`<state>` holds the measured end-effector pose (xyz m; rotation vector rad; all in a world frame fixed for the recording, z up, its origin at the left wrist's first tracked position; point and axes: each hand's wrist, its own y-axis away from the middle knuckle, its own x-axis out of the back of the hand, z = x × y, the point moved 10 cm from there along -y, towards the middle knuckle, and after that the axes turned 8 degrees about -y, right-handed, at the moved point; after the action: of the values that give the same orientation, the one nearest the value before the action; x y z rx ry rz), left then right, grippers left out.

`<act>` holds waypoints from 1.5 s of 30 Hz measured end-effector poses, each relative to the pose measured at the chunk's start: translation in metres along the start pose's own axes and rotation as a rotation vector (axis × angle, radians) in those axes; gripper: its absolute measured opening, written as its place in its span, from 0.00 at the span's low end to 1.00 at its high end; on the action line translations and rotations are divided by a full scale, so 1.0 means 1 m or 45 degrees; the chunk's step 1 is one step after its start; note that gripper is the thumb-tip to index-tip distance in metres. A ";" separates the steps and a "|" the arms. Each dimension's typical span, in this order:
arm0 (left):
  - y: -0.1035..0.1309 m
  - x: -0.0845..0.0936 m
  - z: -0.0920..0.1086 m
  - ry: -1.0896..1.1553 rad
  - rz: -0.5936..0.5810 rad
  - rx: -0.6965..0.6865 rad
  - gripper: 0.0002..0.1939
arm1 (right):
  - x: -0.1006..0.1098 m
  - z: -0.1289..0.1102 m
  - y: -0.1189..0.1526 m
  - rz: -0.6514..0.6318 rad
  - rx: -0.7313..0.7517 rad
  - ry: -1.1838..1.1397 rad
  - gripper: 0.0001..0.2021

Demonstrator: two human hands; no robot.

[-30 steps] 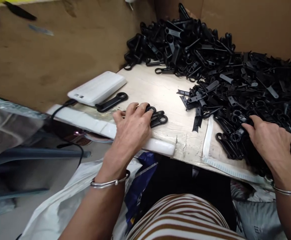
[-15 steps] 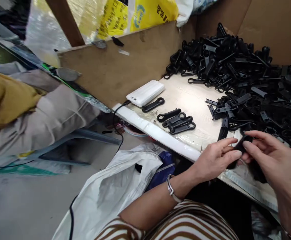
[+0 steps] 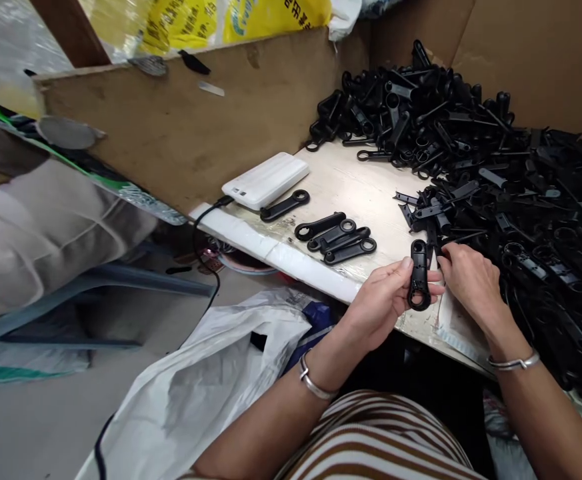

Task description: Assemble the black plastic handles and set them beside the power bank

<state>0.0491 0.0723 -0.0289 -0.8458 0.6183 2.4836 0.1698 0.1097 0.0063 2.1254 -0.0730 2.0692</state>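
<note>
My left hand (image 3: 381, 300) holds a black plastic part (image 3: 419, 275) upright between thumb and fingers, its ring end down. Just right of it, my right hand (image 3: 473, 277) reaches to the near side of the pile, fingers bent and pressed together at a black piece whose lower part they cover; what exactly they pinch is hard to make out. A big heap of black parts (image 3: 451, 133) covers the back and right of the table. Several finished-looking black pieces (image 3: 343, 243) lie in a group left of my hands, and a single one (image 3: 285, 205) lies beside a white power bank (image 3: 267, 180).
A brown board (image 3: 185, 127) edges the table's far left side. White foam (image 3: 275, 257) lines the front edge. A black cable (image 3: 197, 233) hangs down from the power bank. Below are a white bag (image 3: 185, 373) and a grey-blue frame (image 3: 141, 280).
My hands have moved apart. The black part is now upright in my left hand, while my right hand has let it go and moved to the pile's near edge. The view has shifted right.
</note>
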 end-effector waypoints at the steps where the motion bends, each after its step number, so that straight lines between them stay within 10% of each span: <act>1: 0.000 0.000 -0.001 0.005 -0.008 0.007 0.19 | 0.000 0.003 0.000 -0.005 -0.009 -0.027 0.13; 22: 0.007 0.022 0.010 0.062 0.236 -0.113 0.09 | -0.002 -0.004 0.037 0.016 0.408 -0.140 0.08; 27: 0.003 0.014 0.007 0.096 0.183 -0.125 0.08 | 0.021 0.022 0.044 0.205 0.271 -1.042 0.11; 33: 0.000 -0.011 0.006 0.068 0.012 -0.257 0.11 | 0.010 0.008 0.056 0.071 0.088 -1.902 0.13; 45: 0.002 -0.014 0.008 -0.329 0.028 -0.508 0.18 | 0.018 -0.001 0.058 0.189 0.080 -1.514 0.10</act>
<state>0.0543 0.0709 -0.0134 -0.6348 0.0419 2.7196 0.1600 0.0544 0.0292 3.0968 -0.3112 0.5727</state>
